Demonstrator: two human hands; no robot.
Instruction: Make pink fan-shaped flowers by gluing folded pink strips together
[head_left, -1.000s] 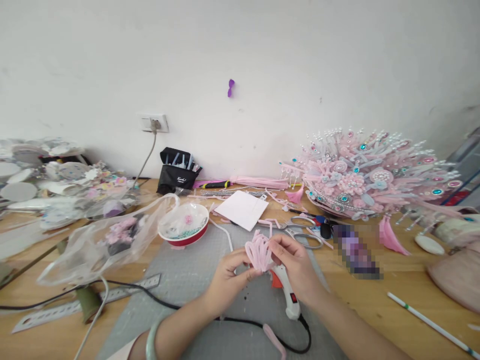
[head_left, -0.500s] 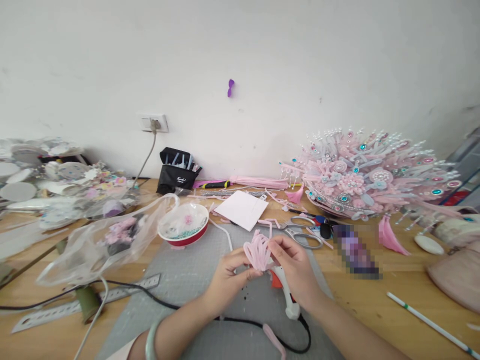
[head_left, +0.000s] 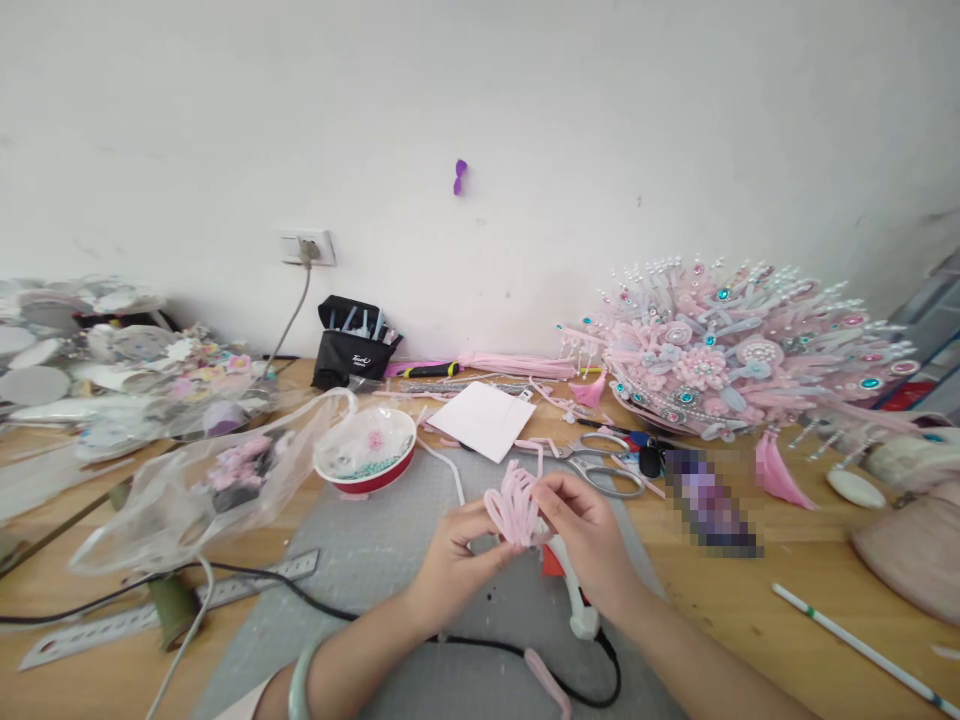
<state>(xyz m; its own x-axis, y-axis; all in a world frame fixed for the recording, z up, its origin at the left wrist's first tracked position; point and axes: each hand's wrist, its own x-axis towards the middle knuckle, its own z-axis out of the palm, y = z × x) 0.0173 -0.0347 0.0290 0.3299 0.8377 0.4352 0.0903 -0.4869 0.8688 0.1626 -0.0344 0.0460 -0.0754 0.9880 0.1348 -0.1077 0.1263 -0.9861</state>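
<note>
Two hands hold pink loops above the mat.
The left hand pinches the loops at the base from the left. The right hand pinches them from the right, so both are clamped on the bundle. The loops fan upward, clear of the grey mat on the desk. A glue gun lies on the mat under the right hand. Scissors and a bowl lie farther back.
</note>
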